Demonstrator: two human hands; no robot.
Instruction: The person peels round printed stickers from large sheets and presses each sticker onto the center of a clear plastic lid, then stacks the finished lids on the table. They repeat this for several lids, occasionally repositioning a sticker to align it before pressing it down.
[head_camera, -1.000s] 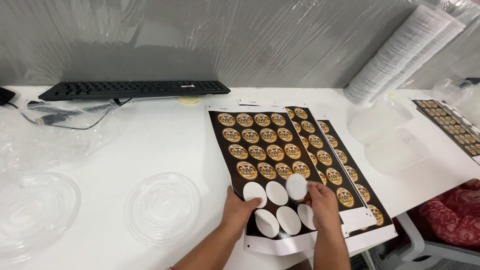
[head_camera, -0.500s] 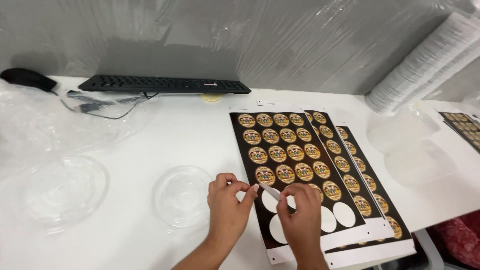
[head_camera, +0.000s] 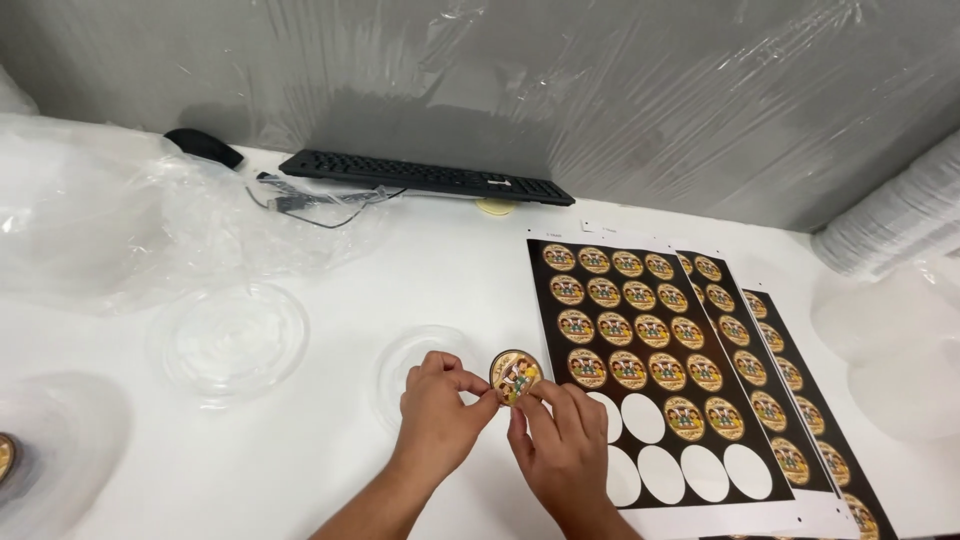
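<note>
Both my hands pinch one round gold-and-brown sticker (head_camera: 516, 376), held up just left of the black sticker sheet (head_camera: 640, 340). My left hand (head_camera: 440, 408) grips its left edge and my right hand (head_camera: 560, 440) its lower right edge. Directly under my hands lies a clear plastic lid (head_camera: 412, 362) on the white table. The sheet's lower rows show several white circles where stickers have been peeled off. Two more sticker sheets (head_camera: 790, 380) lie overlapped beneath it to the right.
A second clear lid (head_camera: 232, 340) sits further left, with crumpled plastic wrap (head_camera: 110, 220) behind it. A black keyboard (head_camera: 425, 176) and mouse (head_camera: 203, 147) lie at the back. Stacked clear lids (head_camera: 890, 220) and white containers (head_camera: 890, 340) stand at the right.
My hands have lifted a sticker off the sheet and carried it left, over the small clear lid. The view has shifted left.
</note>
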